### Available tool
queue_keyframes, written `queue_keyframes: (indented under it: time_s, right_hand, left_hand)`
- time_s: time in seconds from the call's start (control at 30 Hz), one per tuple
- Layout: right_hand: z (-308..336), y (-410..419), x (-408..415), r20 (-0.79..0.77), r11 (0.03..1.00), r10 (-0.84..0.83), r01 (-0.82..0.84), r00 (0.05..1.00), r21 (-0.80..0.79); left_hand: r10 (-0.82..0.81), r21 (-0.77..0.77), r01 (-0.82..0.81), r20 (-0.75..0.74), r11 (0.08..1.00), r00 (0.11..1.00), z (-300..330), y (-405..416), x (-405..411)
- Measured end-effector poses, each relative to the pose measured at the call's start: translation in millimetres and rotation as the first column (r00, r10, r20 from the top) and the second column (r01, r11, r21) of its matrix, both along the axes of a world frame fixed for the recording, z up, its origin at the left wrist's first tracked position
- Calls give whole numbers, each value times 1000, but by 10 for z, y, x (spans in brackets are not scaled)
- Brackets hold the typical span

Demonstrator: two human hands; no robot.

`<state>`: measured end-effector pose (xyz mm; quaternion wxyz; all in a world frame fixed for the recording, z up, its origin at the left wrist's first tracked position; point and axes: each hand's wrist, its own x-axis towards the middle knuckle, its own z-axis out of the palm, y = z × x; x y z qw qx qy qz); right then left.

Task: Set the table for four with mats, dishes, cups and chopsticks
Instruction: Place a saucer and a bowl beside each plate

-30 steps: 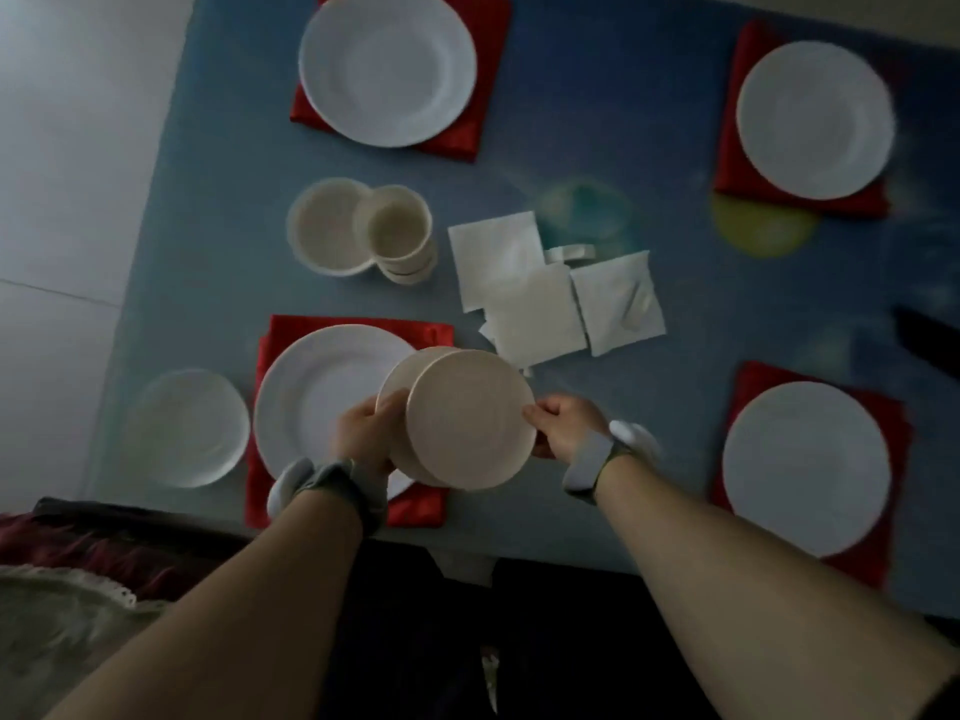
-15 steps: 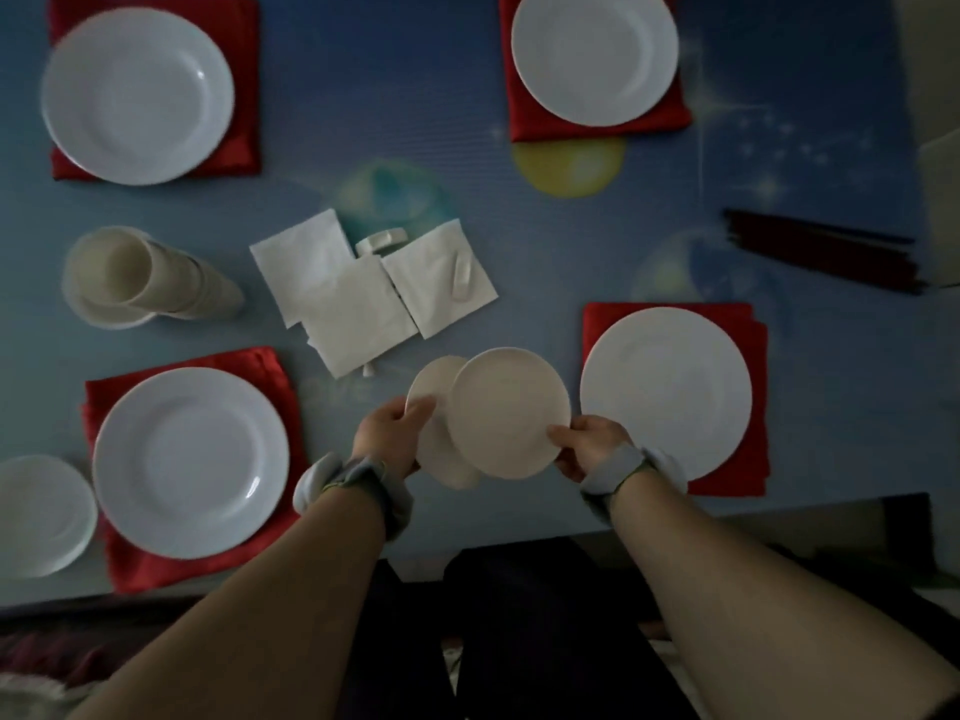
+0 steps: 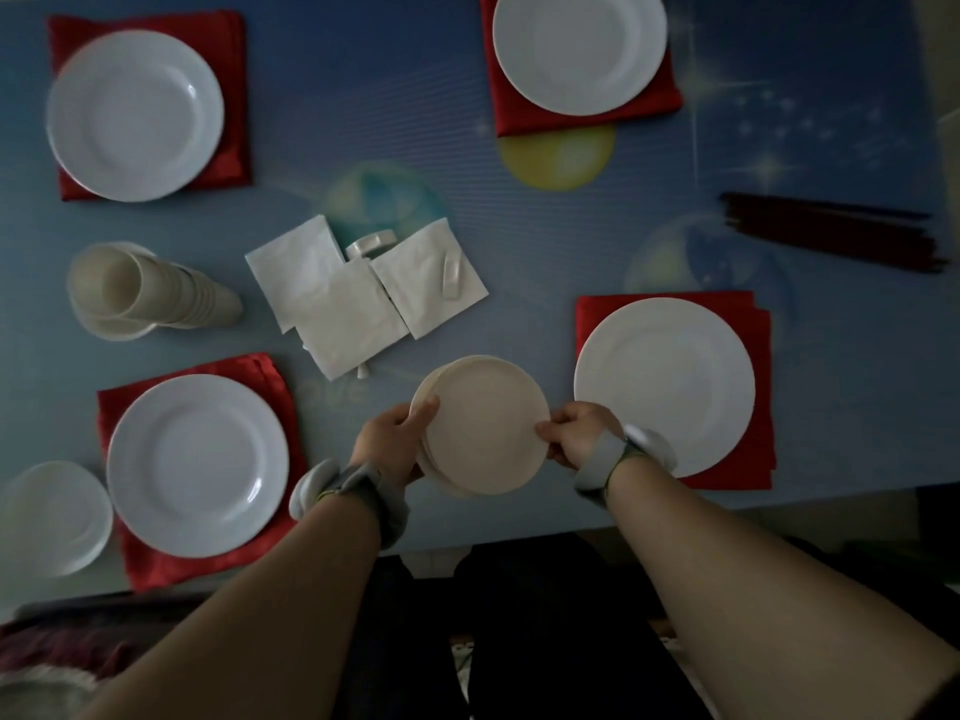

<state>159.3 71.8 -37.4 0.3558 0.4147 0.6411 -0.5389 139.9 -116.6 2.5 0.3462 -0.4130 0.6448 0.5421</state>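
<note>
A small stack of cream saucers [image 3: 488, 426] hangs above the table's near edge, between the two near place settings. My left hand [image 3: 397, 441] grips its left rim and my right hand [image 3: 574, 433] pinches its right rim. Several red mats each carry a white plate: near left [image 3: 197, 465], near right [image 3: 665, 387], far left [image 3: 135, 114], far right [image 3: 579, 49]. One saucer [image 3: 52, 517] lies at the near left corner. Stacked cream cups [image 3: 150, 291] lie at the left. Dark chopsticks [image 3: 831, 233] lie at the right.
White napkins [image 3: 332, 298] with small white chopstick rests [image 3: 451, 272] lie in the middle of the blue patterned tablecloth [image 3: 519, 241]. The table's near edge runs just below my wrists. Bare cloth shows between the near right plate and the chopsticks.
The view has swung from the left place setting toward the right. The saucers that were fanned apart in my hands are now drawn together into one stack.
</note>
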Motion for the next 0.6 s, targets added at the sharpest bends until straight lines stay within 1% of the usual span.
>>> queue_keyframes:
  time_s: [0.1, 0.13, 0.2, 0.3, 0.37, 0.5, 0.6]
  right_hand:
    - [0, 8, -1, 35, 996, 84, -83, 996, -30]
    - [-4, 1, 3, 49, 995, 80, -77, 996, -59]
    - [-34, -17, 20, 58, 996, -7, 12, 998, -92]
    - [-131, -19, 61, 87, 989, -137, 141, 987, -43]
    - [-232, 5, 111, 119, 985, -170, 173, 978, -11]
    - [-387, 69, 194, 202, 989, -145, 144, 969, 17]
    - [-419, 84, 224, 260, 996, -92, 89, 961, 26]
  left_hand:
    - [-6, -51, 6, -12, 999, 1000, 0, -30, 7]
    - [-20, -77, 18, -22, 997, 1000, -1, -54, 17]
    - [-94, -168, 86, -40, 982, 995, -27, -107, 37]
    - [-173, -383, 146, -36, 912, 984, -61, -208, 31]
    - [-207, -506, 179, 0, 844, 978, -81, -271, 26]
    - [-177, -614, 163, 39, 772, 983, -111, -376, 51]
    - [-155, -651, 143, 40, 746, 987, -106, -392, 71]
